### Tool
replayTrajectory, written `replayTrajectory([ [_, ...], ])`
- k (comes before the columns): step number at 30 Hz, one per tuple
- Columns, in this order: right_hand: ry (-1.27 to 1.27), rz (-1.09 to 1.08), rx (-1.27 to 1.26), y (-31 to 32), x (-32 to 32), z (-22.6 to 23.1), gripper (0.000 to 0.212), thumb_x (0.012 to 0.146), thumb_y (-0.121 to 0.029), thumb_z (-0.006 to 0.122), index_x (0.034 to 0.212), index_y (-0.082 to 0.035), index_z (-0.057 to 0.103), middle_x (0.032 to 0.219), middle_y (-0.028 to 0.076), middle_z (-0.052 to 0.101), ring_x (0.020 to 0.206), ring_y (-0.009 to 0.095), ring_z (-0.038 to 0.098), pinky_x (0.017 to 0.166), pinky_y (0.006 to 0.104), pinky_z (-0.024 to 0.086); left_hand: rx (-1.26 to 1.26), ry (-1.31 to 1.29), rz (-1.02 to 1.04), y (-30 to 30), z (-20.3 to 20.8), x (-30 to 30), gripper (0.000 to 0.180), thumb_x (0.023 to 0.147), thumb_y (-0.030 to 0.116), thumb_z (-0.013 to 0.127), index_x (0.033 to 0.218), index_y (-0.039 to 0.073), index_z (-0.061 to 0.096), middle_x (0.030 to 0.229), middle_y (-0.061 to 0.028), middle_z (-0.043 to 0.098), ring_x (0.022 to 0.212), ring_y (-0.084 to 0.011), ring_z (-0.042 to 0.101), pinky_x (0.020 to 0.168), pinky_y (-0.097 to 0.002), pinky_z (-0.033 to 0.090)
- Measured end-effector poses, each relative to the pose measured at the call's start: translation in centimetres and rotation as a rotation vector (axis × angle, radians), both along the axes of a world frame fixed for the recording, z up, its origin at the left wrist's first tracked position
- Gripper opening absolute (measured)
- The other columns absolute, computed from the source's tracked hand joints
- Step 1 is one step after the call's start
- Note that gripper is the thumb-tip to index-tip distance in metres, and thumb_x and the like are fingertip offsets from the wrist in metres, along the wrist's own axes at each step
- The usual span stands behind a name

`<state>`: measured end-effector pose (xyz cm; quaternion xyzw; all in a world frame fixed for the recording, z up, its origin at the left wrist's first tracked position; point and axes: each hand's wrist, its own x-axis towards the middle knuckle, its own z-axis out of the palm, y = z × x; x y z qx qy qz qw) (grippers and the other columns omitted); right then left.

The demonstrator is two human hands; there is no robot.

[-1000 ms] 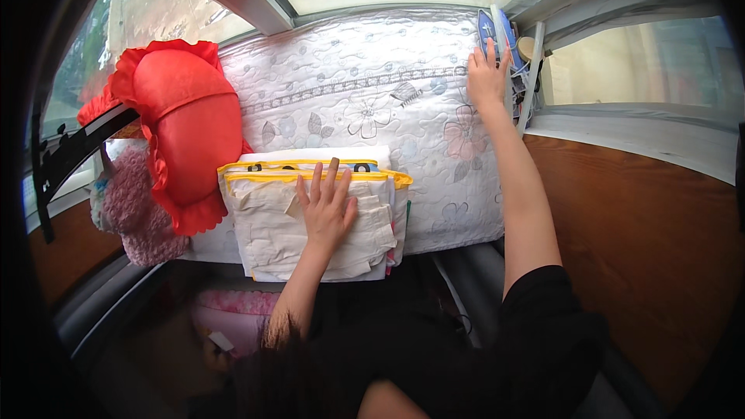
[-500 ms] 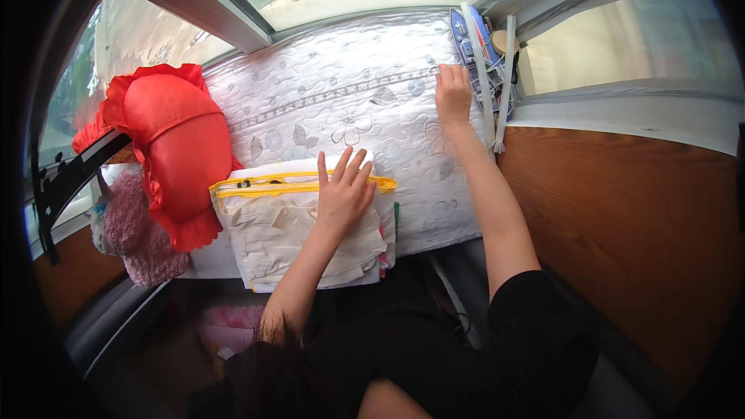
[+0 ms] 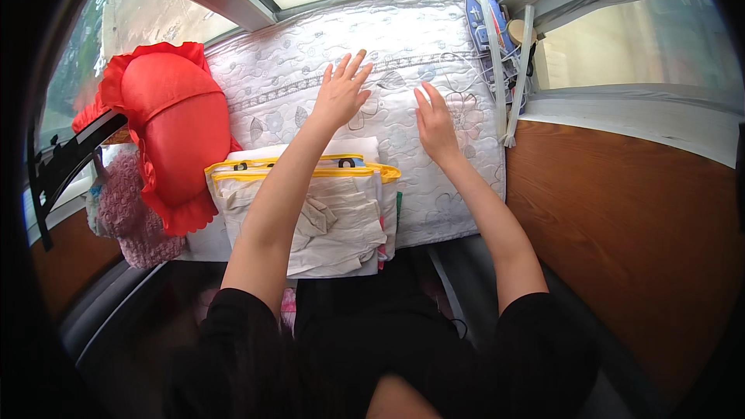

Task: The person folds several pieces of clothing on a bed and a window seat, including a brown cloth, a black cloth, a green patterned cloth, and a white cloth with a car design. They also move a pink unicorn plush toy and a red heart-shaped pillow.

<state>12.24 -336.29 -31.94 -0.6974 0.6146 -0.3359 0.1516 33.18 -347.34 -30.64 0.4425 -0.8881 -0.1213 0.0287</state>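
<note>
My left hand (image 3: 340,98) is over the white quilted mat (image 3: 303,66), its fingers spread and nothing in them. My right hand (image 3: 436,126) is over the mat's right half, empty, with the fingers loosely bent and apart. I cannot tell whether either hand touches the mat. Nearer to me, a flat clear bag (image 3: 341,221) with yellow edging holds folded off-white cloth and lies on the mat's near edge. My left forearm passes over it and hides part of it.
At the left lie a red ruffled cushion (image 3: 182,128) and a fluffy pink item (image 3: 132,202). A blue pointed object (image 3: 497,23), white strips (image 3: 518,77) and cords crowd the far right corner. Windows border the far side; a brown wooden panel (image 3: 613,233) stands right.
My left hand has left the yellow-edged bag and reached farther out over the mat. My right hand has drawn back from near the blue object, toward me and slightly left.
</note>
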Motion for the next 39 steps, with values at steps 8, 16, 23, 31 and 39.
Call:
replayTrajectory([
  [8,0.19,0.206,0.013,-5.8,9.4,-5.1,0.054,0.09,-0.03,0.053,0.135,-0.003,0.042,0.145,0.013,0.036,0.135,0.026,0.031,0.113,0.0456,0.02,0.032,-0.232,0.124,-5.7,-4.6,2.9,0.054,0.096,0.032,0.044,0.146,0.028,0.027,0.156,0.0025,0.008,0.142,-0.0282,0.013,0.107,-0.0617,0.018],
  [16,0.467,-0.617,0.451,13.3,1.4,-6.1,0.07,0.093,-0.037,0.044,0.143,0.006,0.021,0.152,0.021,0.017,0.142,0.033,0.015,0.114,0.0484,0.008,-0.008,-0.297,0.163,-4.7,-6.4,3.1,0.058,0.095,0.043,0.041,0.148,0.03,0.019,0.157,0.0038,0.004,0.144,-0.0259,0.006,0.109,-0.0619,0.012],
  [23,0.291,-0.638,0.333,16.4,1.3,-2.3,0.051,0.087,-0.006,0.049,0.135,0.005,0.037,0.146,0.019,0.03,0.137,0.036,0.024,0.112,0.0505,0.019,-0.098,-0.113,0.168,-4.9,-6.4,1.7,0.053,0.097,0.036,0.04,0.147,0.025,0.026,0.157,0.0001,0.007,0.143,-0.0277,0.012,0.109,-0.0598,0.014],
  [31,0.204,0.342,-0.07,-9.3,8.8,-6.0,0.048,0.089,-0.022,0.05,0.129,0.005,0.045,0.141,0.015,0.04,0.134,0.029,0.034,0.111,0.0422,0.026,-0.114,0.389,0.251,-6.0,-5.7,1.3,0.05,0.094,0.016,0.044,0.143,0.01,0.033,0.154,-0.0072,0.016,0.14,-0.0301,0.019,0.112,-0.0503,0.017],
  [39,0.47,-0.379,0.01,-16.0,1.8,-7.5,0.06,0.092,-0.035,0.05,0.136,0.003,0.038,0.148,0.016,0.029,0.139,0.029,0.024,0.113,0.0442,0.018,-0.066,-0.084,0.185,-5.6,-5.9,2.9,0.064,0.091,0.046,0.047,0.147,0.02,0.027,0.156,-0.0043,0.009,0.143,-0.0283,0.007,0.111,-0.0566,0.006],
])
